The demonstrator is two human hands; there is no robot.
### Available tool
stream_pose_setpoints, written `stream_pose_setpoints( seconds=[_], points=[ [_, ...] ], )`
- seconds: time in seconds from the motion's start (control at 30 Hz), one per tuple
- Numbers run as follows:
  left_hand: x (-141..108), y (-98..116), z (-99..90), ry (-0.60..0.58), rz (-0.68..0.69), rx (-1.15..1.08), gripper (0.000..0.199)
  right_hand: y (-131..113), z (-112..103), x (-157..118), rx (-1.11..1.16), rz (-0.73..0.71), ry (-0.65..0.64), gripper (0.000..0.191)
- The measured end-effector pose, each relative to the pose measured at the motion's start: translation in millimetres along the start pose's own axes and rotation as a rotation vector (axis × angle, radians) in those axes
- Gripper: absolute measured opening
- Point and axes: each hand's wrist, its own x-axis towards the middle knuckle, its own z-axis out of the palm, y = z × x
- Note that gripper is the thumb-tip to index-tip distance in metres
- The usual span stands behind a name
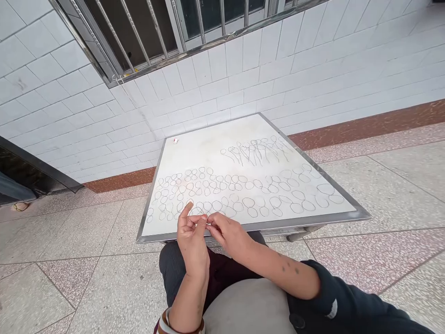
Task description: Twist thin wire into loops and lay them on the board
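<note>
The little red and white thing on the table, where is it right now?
In the head view, the small red-and-white object sits at the white table's far left corner, near the tiled wall.

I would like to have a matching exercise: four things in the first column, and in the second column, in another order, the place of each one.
Things
1. Small red-and-white object
2. Dark loops with long tails
3. Metal window bars
4. Left hand and right hand

Places
A. At the near edge of the table, fingertips close together
B. In the tiled wall, higher than the table
C. Near the table's far left corner
D. On the table's far right part

Pairs: 1-C, 2-D, 3-B, 4-A
</note>
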Motion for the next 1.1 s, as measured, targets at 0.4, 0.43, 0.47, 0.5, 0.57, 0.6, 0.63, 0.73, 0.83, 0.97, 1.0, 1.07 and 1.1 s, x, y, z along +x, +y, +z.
stream_pose_setpoints(
  seconds=[0.4, 0.43, 0.47, 0.5, 0.57, 0.6, 0.63, 0.73, 0.83, 0.97, 1.0, 1.07, 1.1],
  points=[
    [1.8, -9.2, 1.3, 0.021, 0.027, 0.097, 0.049, 9.6, 8.3, -5.2, 0.312, 0.132, -0.057, 0.019],
    [1.5, -9.3, 1.2, 0.021, 0.032, 0.111, 0.049, 9.7, 8.1, -5.4, 0.341, 0.158, -0.066, 0.017],
    [1.0, -9.1, 1.0, 0.019, 0.034, 0.126, 0.049, 9.9, 8.0, -5.6, 0.363, 0.175, -0.073, 0.016],
    [0.5, -8.7, 0.7, 0.012, 0.035, 0.142, 0.049, 10.3, 8.0, -5.7, 0.376, 0.180, -0.077, 0.016],
    [-0.5, -7.5, 0.1, -0.007, 0.029, 0.173, 0.049, 12.0, 8.8, -5.9, 0.399, 0.176, -0.081, 0.020],
    [-0.9, -6.7, -0.3, -0.017, 0.024, 0.187, 0.049, 13.1, 9.4, -6.0, 0.417, 0.174, -0.081, 0.022],
    [-1.0, -6.0, -0.7, -0.024, 0.019, 0.201, 0.049, 14.4, 10.2, -6.3, 0.441, 0.170, -0.082, 0.024],
    [-0.1, -4.2, -2.7, -0.028, 0.016, 0.221, 0.048, 17.3, 12.2, -7.2, 0.476, 0.143, -0.080, 0.024],
    [2.3, -3.3, -5.4, -0.006, 0.054, 0.212, 0.050, 17.5, 12.5, -8.0, 0.394, 0.106, -0.092, 0.019],
    [3.9, -3.3, -8.6, 0.010, 0.069, 0.212, 0.050, 16.6, 12.2, -8.9, 0.335, 0.097, -0.127, 0.022],
    [3.9, -3.3, -9.2, 0.015, 0.063, 0.216, 0.050, 16.8, 12.4, -9.2, 0.342, 0.094, -0.129, 0.023],
    [3.6, -2.8, -10.1, 0.024, 0.054, 0.224, 0.049, 17.9, 13.0, -9.8, 0.371, 0.087, -0.131, 0.027],
    [3.6, -2.3, -10.5, 0.025, 0.051, 0.226, 0.048, 18.6, 13.4, -10.2, 0.386, 0.085, -0.129, 0.028]
  ],
)
